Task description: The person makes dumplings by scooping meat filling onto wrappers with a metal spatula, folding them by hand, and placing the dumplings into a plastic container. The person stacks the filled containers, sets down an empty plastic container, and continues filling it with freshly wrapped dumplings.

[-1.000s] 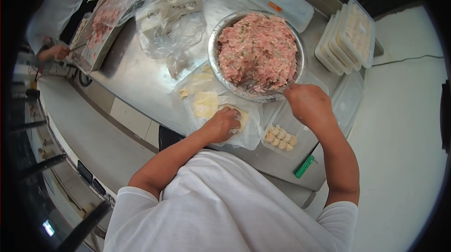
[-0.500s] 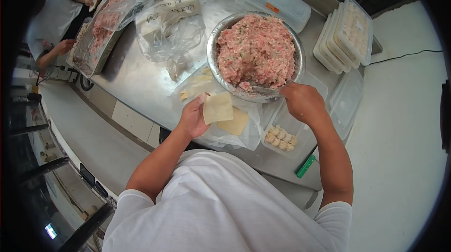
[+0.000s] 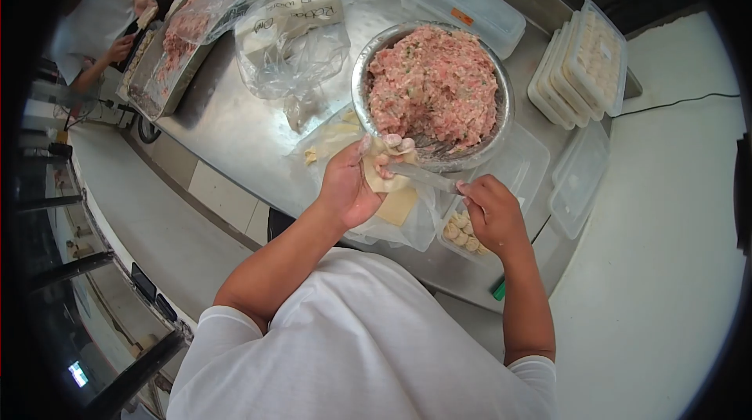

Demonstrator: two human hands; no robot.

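Observation:
My left hand [image 3: 350, 187] cups a pale dumpling wrapper [image 3: 376, 182], its fingers curled up around the far side. A flat metal spatula [image 3: 427, 177] is gripped in my right hand [image 3: 493, 212], its blade reaching over the wrapper. A little pinkish filling seems to lie at the blade's tip, partly hidden by the fingers. Just beyond my hands stands a steel bowl [image 3: 360, 99] heaped with minced meat filling [image 3: 439, 79]. More square wrappers [image 3: 398, 205] lie on a plastic sheet below my left hand. Beside my right hand, folded dumplings [image 3: 462, 230] sit in a clear container [image 3: 513, 157].
Stacked boxes of dumplings [image 3: 580, 59] stand at the right, near a loose lid [image 3: 580, 181]. A lidded box [image 3: 462, 9] sits behind the bowl. Bagged wrapper packs [image 3: 290, 36] lie left of it. Another person [image 3: 98, 16] works at a meat tray [image 3: 164, 99].
My right hand has brought the spatula from the bowl's edge to the wrapper. My left hand has moved slightly right, its fingers now curled up around the wrapper.

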